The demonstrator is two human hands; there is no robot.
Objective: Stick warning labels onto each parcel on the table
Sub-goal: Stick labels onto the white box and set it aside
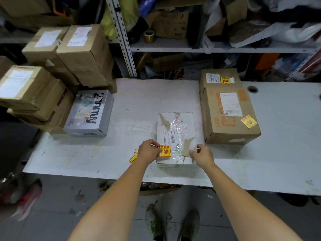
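1. One flat white cardboard parcel (175,129) with torn clear tape lies on the white table (139,101), right in front of you.
2. Your left hand (150,151) pinches one yellow-and-red warning label (165,151) by its left edge, at the parcel's near left corner.
3. Your right hand (202,155) rests at the parcel's near right corner, fingers curled. You cannot tell whether it grips anything.
4. Loose yellow labels (133,159) lie on the table just beside your left hand, partly hidden, so their count is unclear.
5. To the right stand two brown cardboard boxes: the large box (227,134) and, touching it behind, the small box (203,84). Each carries one yellow sticker, (248,121) and (225,80).
6. At the left sits one grey printed box (90,115) beside a stack of brown cartons (52,94), at least four.
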